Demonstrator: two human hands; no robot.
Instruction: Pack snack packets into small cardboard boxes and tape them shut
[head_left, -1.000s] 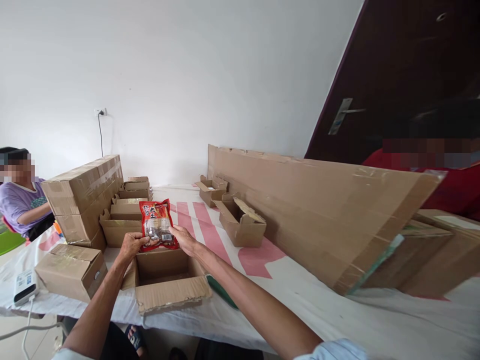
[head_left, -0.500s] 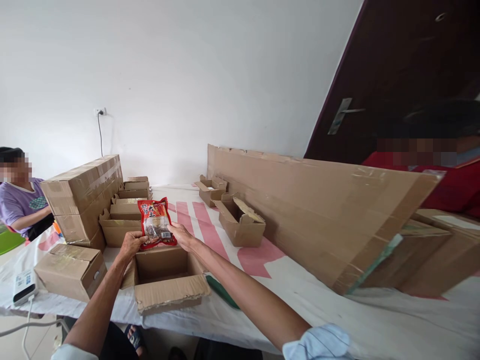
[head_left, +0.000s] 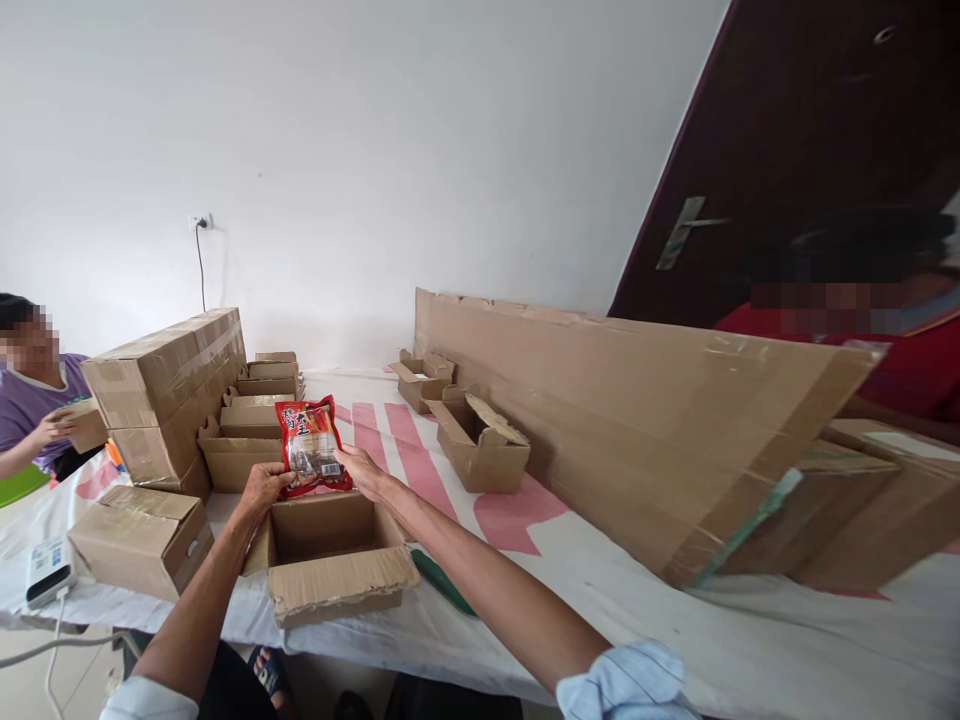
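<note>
I hold a red snack packet (head_left: 310,446) upright with both hands above an open cardboard box (head_left: 328,558) at the table's near edge. My left hand (head_left: 262,490) pinches the packet's lower left corner. My right hand (head_left: 364,470) grips its lower right edge. The box is empty inside as far as I can see, and its front flap hangs toward me.
Several small cardboard boxes (head_left: 247,425) and a stack of big sealed cartons (head_left: 169,385) stand at the left. A closed box (head_left: 139,540) lies near the left edge. A long carton (head_left: 637,420) leans across the right. A person in purple (head_left: 34,400) sits far left; another in red (head_left: 885,350) sits behind the long carton.
The packet and my hands have barely shifted. The person at the far left has raised a small box in their hands.
</note>
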